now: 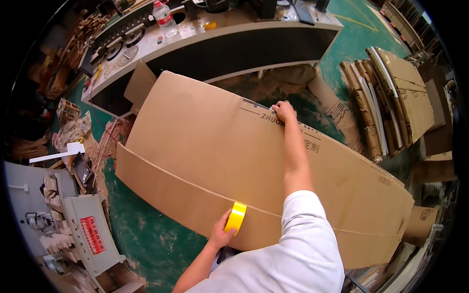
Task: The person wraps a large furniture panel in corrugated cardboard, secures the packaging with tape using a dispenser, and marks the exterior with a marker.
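Observation:
A large sheet of brown cardboard (205, 132) with dark print lies across the middle, creased lengthwise near its near side. My left hand (222, 232) grips a roll of bright yellow tape (236, 217) at the near flap, beside the crease. Stretched over the sheet, my right arm reaches to the far edge. There my right hand (285, 111) is closed on the cardboard's edge, its fingertips partly hidden. What the cardboard rests on is covered by it.
A workbench (215, 39) stands beyond the sheet, with a plastic bottle (165, 19) on top. Bundled flat cardboard (400, 97) leans at the right. At the lower left is a grey machine (93, 234) near wood offcuts. Sawdust lies on the green floor (146, 229).

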`<state>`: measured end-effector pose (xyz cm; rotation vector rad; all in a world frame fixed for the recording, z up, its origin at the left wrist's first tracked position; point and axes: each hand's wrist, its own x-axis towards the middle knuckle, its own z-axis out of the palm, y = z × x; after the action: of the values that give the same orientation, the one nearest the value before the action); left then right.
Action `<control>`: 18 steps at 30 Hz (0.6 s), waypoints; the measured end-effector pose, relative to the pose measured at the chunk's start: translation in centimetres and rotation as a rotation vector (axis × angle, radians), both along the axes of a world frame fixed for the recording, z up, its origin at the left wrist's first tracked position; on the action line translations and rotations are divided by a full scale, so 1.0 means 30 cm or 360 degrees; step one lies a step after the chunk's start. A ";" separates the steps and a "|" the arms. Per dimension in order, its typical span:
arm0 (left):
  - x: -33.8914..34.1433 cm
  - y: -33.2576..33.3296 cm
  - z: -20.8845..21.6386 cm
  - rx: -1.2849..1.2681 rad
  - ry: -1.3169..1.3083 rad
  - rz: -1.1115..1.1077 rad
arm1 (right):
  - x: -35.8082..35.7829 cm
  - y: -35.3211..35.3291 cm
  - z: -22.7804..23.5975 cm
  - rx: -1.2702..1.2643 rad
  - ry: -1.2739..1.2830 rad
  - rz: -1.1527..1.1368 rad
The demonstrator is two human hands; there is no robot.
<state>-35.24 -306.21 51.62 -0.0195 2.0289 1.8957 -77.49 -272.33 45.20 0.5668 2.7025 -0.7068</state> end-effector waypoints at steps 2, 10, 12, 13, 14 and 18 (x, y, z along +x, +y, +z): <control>-0.027 -0.082 -0.043 -0.0386 0.0337 -0.0376 | -0.060 -0.085 -0.001 0.0150 0.0097 -0.0440; -0.165 -0.265 -0.130 -0.0754 0.0732 -0.1505 | 0.104 -0.293 0.086 0.0271 0.0288 0.0040; -0.198 -0.255 -0.162 -0.0432 0.0917 -0.1611 | 0.223 -0.181 0.001 0.0177 0.0559 0.0020; -0.235 -0.307 -0.173 -0.0354 0.0951 -0.1607 | 0.232 -0.255 0.069 -0.0109 0.0452 -0.0045; -0.291 -0.354 -0.185 -0.0313 0.0977 -0.1628 | 0.295 -0.338 0.117 -0.0319 0.0642 -0.0132; -0.367 -0.305 -0.136 -0.0128 0.1116 -0.1724 | 0.851 -0.548 0.266 -0.0854 0.0903 -0.0269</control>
<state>-46.25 -315.37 47.55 1.5519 1.8022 1.1439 -51.97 -288.78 53.19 0.5114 2.7561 -1.7976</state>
